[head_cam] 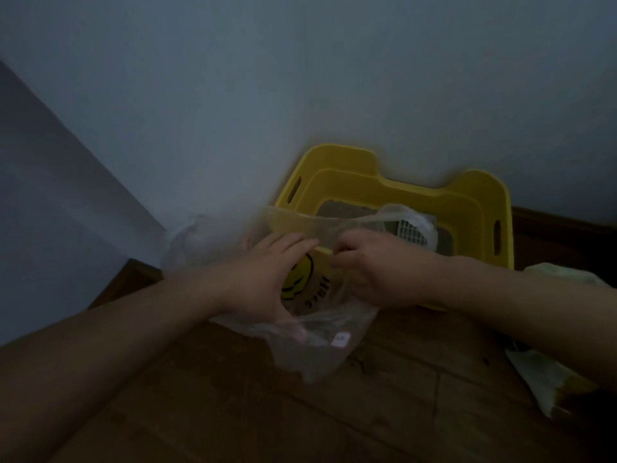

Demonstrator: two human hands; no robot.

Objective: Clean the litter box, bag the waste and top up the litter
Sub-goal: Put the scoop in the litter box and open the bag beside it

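Observation:
A yellow litter box (pixel 467 208) stands on the wooden floor against the pale wall, with grey litter (pixel 337 210) inside. A white slotted scoop (pixel 412 231) lies in the box behind the bag's edge. In front of the box hangs a clear plastic bag (pixel 320 345) printed with a yellow smiley face; something dark sits in its bottom. My left hand (pixel 267 279) grips the bag's near-left rim, thumb down on the plastic. My right hand (pixel 374 265) pinches the bag's upper edge, and the rim is stretched between both hands.
Another clear crumpled bag (pixel 193 242) lies in the wall corner at left. A pale green-white bag or pouch (pixel 547 369) lies on the floor at right, partly under my right forearm. Wooden floor boards (pixel 300 412) stretch toward me. The room is dim.

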